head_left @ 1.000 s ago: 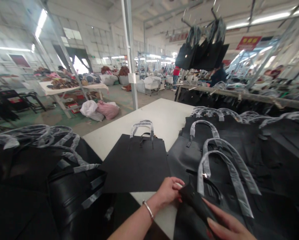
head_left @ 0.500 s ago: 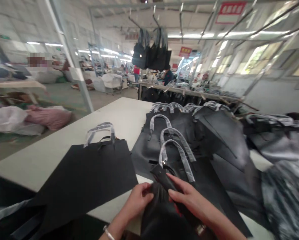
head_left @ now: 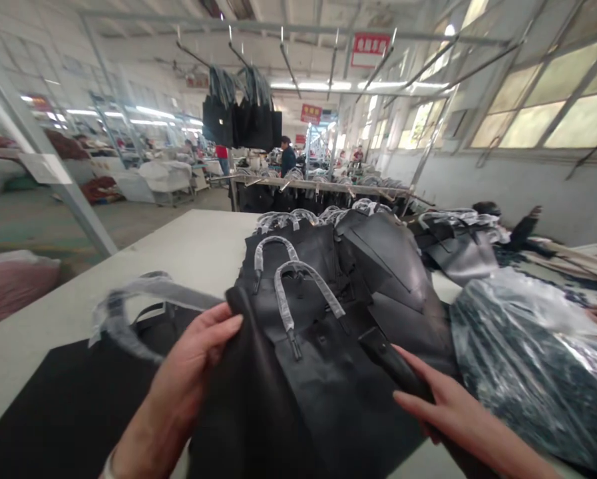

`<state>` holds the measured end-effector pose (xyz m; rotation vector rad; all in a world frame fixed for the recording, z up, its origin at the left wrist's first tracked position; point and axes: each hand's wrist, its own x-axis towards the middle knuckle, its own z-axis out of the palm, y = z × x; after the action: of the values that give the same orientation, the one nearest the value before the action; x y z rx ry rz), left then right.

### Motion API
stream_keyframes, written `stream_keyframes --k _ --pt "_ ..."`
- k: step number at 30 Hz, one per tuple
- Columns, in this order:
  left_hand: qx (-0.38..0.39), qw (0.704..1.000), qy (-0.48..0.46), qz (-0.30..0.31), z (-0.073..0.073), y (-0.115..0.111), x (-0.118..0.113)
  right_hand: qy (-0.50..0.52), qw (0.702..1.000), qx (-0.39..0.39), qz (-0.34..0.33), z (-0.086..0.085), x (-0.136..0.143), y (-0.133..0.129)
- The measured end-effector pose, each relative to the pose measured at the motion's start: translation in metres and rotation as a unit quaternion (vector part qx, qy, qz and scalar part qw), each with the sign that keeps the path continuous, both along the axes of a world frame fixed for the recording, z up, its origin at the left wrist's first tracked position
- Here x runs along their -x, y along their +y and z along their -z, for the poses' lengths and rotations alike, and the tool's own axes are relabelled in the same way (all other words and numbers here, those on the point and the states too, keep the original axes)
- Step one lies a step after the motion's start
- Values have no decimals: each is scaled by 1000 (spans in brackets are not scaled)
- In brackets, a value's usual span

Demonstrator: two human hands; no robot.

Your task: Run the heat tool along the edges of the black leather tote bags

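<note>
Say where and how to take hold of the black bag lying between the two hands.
Probably best at the crown of its plastic-wrapped handle, coming from above and pinching across the band: the slim arch is exposed, its loop pointing away from the camera, while the bag itself lies broad and flat.

Large windows (head_left: 538, 133) break the pale right-hand wall (head_left: 542, 176), strip lights (head_left: 311, 86) glow overhead, and greyish floor (head_left: 123, 216) spreads beyond the white table (head_left: 188, 243).
</note>
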<state>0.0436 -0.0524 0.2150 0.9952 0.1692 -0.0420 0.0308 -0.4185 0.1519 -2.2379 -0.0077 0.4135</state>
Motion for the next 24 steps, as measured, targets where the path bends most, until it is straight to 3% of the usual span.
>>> stream_keyframes --k 2,4,5,8,10,12,14,16,20,24 --pt "-8 992 -42 116 9 -38 -14 -3 999 -2 36 6 3 -12" --pt "-69 973 -70 208 36 -72 -29 -15 998 -10 65 8 6 -22" --pt "-141 960 -80 230 53 -85 -35 -21 997 -16 78 8 8 -26" --pt "-427 874 -107 204 110 -106 -39 -15 994 -18 102 6 14 -33" --pt "-524 819 -136 189 141 -108 -25 10 996 -12 91 8 18 -31" --pt "-581 774 -171 185 163 -107 -4 39 998 -5 56 15 21 -24" --pt "-638 723 -198 175 177 -106 19 64 998 -8 12 27 19 -12" --pt "-666 698 -212 157 188 -107 35 83 996 -18 -22 39 11 2" --pt "-673 689 -242 122 199 -109 44 113 993 -24 -36 54 -18 27" --pt "-667 690 -254 117 199 -108 41 142 989 -30 -37 55 -44 42"
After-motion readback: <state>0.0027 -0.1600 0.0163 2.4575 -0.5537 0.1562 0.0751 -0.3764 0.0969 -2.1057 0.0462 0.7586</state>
